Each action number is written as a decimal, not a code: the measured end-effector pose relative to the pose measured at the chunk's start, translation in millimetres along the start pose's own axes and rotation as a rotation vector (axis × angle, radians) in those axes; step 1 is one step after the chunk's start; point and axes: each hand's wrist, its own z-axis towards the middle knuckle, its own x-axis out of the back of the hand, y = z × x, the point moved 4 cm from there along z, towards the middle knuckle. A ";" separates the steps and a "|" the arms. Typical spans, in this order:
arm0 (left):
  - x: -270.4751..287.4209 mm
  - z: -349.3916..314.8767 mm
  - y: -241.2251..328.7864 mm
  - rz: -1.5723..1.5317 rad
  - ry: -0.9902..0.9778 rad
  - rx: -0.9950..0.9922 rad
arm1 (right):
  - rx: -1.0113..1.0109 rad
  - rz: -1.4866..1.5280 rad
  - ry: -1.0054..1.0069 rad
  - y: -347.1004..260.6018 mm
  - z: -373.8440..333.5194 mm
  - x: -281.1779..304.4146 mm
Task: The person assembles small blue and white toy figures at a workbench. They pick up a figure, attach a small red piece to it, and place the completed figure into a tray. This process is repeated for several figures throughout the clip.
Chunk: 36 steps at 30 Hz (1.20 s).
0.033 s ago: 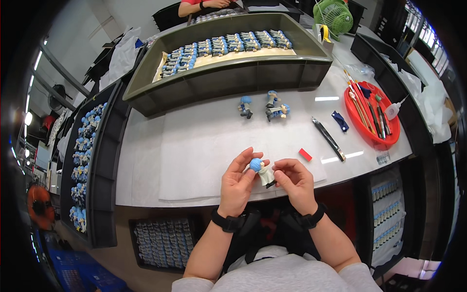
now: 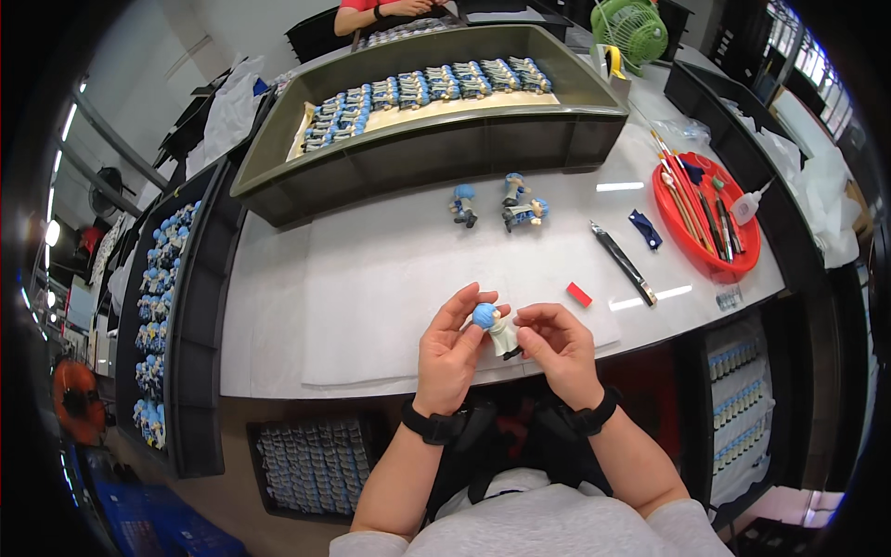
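A small figurine [image 2: 502, 336] with blue hair, a pale coat and dark feet is held over the near edge of the white work surface. My left hand [image 2: 447, 355] grips it by the head, between thumb and fingers. At its lower side, my right hand [image 2: 560, 349] has its thumb and fingertips pinched against the coat. Farther off lie three similar blue-haired figurines: one on its own [image 2: 463, 206] and two close together, an upper one [image 2: 515, 188] and a lower one [image 2: 525, 214]. A small red block [image 2: 579, 294] rests to the right of my right hand.
A large olive bin [image 2: 445, 141] holds rows of figurines at the back. On the right are a craft knife [image 2: 623, 264], a dark blue piece [image 2: 645, 229] and a red basket [image 2: 754, 243] of brushes. Another figurine bin [image 2: 193, 334] stands left. Beyond, a person's hands [image 2: 408, 7] show.
The whole view has shifted very slightly. Both hands keep the same hold on the figurine, and nothing on the table has visibly moved.
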 end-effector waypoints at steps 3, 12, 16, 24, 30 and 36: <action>-0.6 -0.3 0.1 -0.008 -0.021 -0.034 | 0.040 -0.096 -0.069 2.5 1.1 -3.2; 2.8 -1.8 -5.1 0.183 0.075 -0.097 | 0.408 -0.302 0.035 -12.8 -8.8 1.3; -1.9 -5.2 -3.9 0.284 0.079 -0.081 | 0.649 -0.444 0.068 -16.0 -27.5 5.2; 6.4 -4.3 -3.1 0.588 0.061 -0.005 | 0.699 -0.623 -0.094 -28.8 -40.8 7.4; 2.8 -4.5 -6.9 0.579 0.060 -0.028 | 0.605 -0.515 -0.031 -33.0 -40.5 29.3; -8.6 -6.5 -4.3 0.614 0.126 -0.069 | 0.414 -0.371 0.575 -93.6 -96.8 194.6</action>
